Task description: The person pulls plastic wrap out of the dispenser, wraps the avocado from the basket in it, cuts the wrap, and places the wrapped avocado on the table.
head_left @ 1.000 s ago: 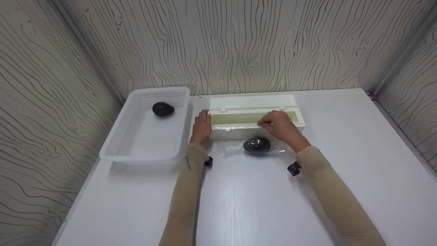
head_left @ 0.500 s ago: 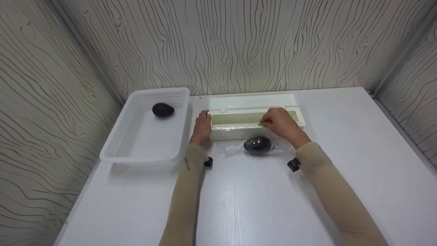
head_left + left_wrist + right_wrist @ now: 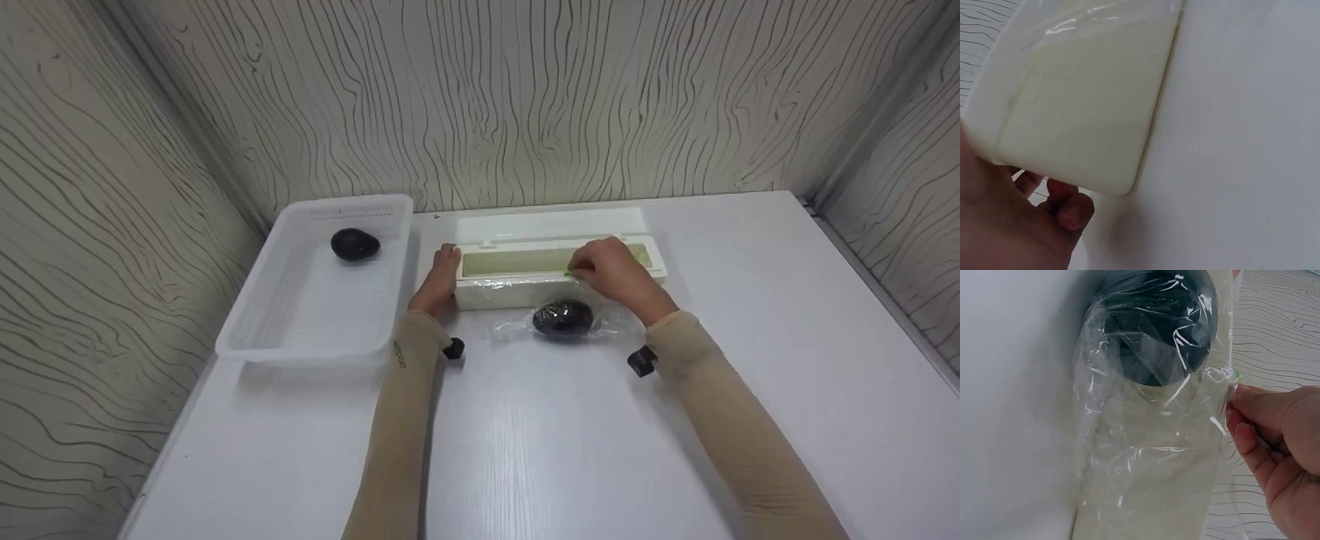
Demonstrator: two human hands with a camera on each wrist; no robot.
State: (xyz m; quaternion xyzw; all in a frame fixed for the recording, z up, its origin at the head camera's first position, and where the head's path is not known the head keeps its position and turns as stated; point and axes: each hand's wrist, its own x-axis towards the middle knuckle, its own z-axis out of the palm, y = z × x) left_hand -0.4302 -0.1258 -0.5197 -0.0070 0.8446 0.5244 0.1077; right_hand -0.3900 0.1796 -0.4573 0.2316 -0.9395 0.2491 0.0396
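Note:
A long white cling film dispenser [image 3: 495,294] stands with its lid [image 3: 551,221] folded back. My left hand [image 3: 438,281] holds its left end; in the left wrist view the fingers [image 3: 1075,212] curl against that end. On the front top edge, my right hand [image 3: 613,276] pinches a small green piece, perhaps the slide cutter [image 3: 1237,376], mostly hidden by the fingertips. Clear cling film [image 3: 1140,455] hangs from this edge down the front. It covers a dark avocado-shaped fruit [image 3: 562,319] lying on the table just before the dispenser.
At the left stands a white plastic basket [image 3: 315,351] with another dark avocado-shaped fruit [image 3: 355,244] in it. Wood-patterned panels [image 3: 525,97] close off the back and both sides of the white table [image 3: 525,450].
My left hand has turned a little at the dispenser's end, its wrist shifting left. The right hand moves barely at all along the edge; the green piece shows more clearly than a second ago.

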